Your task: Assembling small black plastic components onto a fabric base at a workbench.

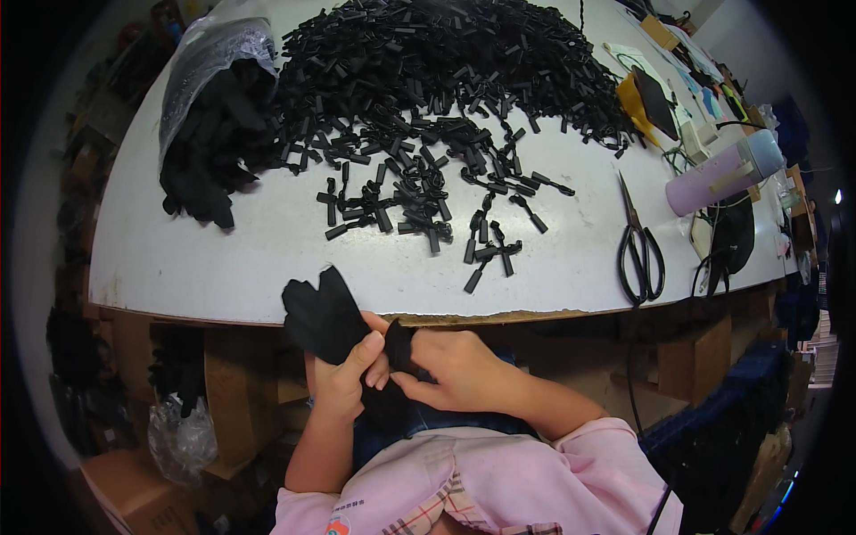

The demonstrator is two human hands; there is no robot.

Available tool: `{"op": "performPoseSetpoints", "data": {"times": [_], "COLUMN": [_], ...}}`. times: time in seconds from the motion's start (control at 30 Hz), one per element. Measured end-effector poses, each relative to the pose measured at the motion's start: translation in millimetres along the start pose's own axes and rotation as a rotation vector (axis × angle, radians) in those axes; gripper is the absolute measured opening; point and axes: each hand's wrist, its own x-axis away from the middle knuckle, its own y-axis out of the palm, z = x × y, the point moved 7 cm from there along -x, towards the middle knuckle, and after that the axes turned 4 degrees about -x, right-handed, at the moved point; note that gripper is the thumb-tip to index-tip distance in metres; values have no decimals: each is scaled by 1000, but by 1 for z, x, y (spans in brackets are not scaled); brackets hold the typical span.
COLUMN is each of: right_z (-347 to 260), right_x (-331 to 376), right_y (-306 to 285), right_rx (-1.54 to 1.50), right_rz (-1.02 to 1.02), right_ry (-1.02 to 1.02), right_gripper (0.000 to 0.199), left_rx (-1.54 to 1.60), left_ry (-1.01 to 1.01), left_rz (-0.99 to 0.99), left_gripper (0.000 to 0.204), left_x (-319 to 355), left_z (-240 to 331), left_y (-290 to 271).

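My left hand (343, 379) grips a bunch of flat black fabric pieces (323, 314) that fan up over the table's front edge. My right hand (455, 366) pinches a small black piece (398, 346) between thumb and fingers, touching the left hand's thumb. Both hands sit just below the white table (223, 259), in front of my pink top. A large heap of small black plastic pulls (428, 80) covers the far table, with scattered ones (419, 209) closer to me.
A clear plastic bag of black strips (214, 116) lies at the left. Black scissors (639, 250) rest at the right near a lilac bottle (722, 174), cables and papers. Cardboard boxes (232, 392) stand under the table.
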Motion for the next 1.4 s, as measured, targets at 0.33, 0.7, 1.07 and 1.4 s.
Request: {"op": "performPoseSetpoints", "data": {"times": [0.33,0.7,1.07,1.4], "right_z": [-28,-21,20,0], "right_x": [-11,0,6,9], "right_y": [-25,-16,-13,-29], "right_rx": [177,174,-750,-359], "right_rz": [358,455,296,385], "right_ry": [-351,-408,169,-74], "right_gripper": [30,25,3,9], "left_rx": [-30,123,-153,-345], "left_ry": [-179,-259,222,405], "left_rz": [-211,-98,-80,-29], "left_gripper": [20,18,14,9], "left_x": [8,12,10,17], "left_z": [-17,-24,-2,12], "left_y": [7,4,12,22]}}
